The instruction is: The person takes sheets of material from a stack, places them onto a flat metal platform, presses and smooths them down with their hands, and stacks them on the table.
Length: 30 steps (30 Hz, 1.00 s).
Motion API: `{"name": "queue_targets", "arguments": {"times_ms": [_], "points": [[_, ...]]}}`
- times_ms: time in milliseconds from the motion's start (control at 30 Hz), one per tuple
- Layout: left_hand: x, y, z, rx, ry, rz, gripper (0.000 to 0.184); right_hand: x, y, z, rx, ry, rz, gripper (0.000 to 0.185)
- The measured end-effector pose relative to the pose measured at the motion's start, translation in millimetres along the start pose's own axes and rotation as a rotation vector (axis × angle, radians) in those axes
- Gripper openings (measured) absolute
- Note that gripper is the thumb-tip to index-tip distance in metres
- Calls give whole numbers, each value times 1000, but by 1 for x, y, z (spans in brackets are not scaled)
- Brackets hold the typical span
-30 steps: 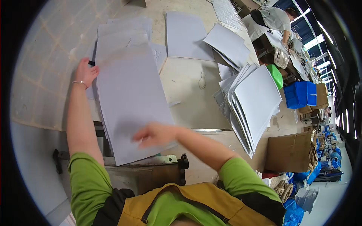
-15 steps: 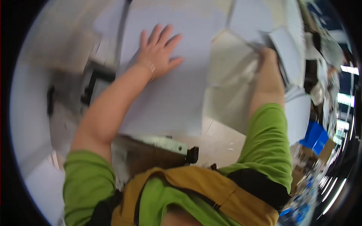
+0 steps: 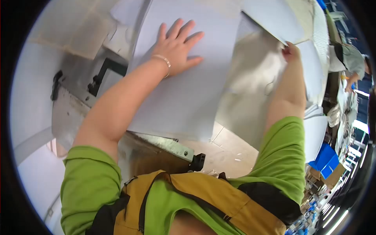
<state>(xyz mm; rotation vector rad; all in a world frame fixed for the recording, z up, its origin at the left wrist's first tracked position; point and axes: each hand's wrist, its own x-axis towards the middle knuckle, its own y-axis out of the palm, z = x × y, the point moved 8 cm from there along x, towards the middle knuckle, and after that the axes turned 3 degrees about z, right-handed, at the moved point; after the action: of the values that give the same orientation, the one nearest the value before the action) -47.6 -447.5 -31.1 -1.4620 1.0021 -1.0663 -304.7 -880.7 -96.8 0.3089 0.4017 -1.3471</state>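
Note:
My left hand, with a pale bracelet at the wrist, lies flat with fingers spread on a large white sheet in front of me. Over to the right, the fingers of my right hand are closed on the near corner of another white sheet, whose edge looks dark. Part of my thumb and fingertips is hidden there, and I cannot tell whether this is one sheet or several. Beneath my right forearm is a pale, glossy surface.
Under the large sheet is a metal machine edge with a black knob. A dark bracket stands to the left. More white sheets and a blue box are at the right. Another person is at the far right.
My right hand has moved slightly up and right, and the sheet at it now extends up and left instead of standing to its right. My left hand stays flat on the large sheet.

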Motion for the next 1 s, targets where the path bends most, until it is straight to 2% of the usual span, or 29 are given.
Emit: {"name": "queue_targets", "arguments": {"times_ms": [67, 133, 300, 400, 467, 500, 567, 633, 700, 767, 800, 833, 900, 933, 1000], "points": [[1, -3, -5, 12, -2, 6, 68, -13, 25, 4, 189, -12, 69, 14], [-1, -1, -4, -12, -18, 52, 69, -38, 36, 12, 283, -29, -17, 10], [-1, -2, 0, -56, -55, 124, 71, -138, 64, 102, 133, -250, -85, 6], [2, -11, 2, -114, -56, 164, 72, -200, 93, 187, -150, -635, 3, 9], [3, -9, 8, -139, -61, 189, 73, -227, 97, 234, -245, -772, 132, 13], [6, -4, 22, -231, -113, 153, 71, -246, 98, 248, -243, -780, 137, 13], [2, 0, 47, -417, -208, 86, 67, -298, 93, 274, -96, -956, 281, 14], [-35, -27, 80, -432, -462, -234, 66, -328, 83, 261, -17, -942, 318, 19], [-73, -5, 110, -724, -704, -43, 68, -362, 80, 239, 144, -933, 400, 30], [-98, 15, 127, -608, -756, 44, 71, -364, 85, 175, 252, -679, 275, 45], [-104, 16, 133, -601, -752, 37, 71, -352, 94, 140, 155, -628, 288, 55], [-111, 23, 135, -674, -770, 86, 69, -360, 107, 104, 94, -554, 193, 53], [-125, 38, 136, -815, -802, 200, 66, -345, 152, 22, 155, -407, 542, 33], [-130, 29, 132, -805, -801, 212, 66, -340, 167, -19, 238, -347, 575, 29], [-130, 7, 117, -943, -766, 147, 64, -322, 171, -93, -242, -183, 491, 27]]}}
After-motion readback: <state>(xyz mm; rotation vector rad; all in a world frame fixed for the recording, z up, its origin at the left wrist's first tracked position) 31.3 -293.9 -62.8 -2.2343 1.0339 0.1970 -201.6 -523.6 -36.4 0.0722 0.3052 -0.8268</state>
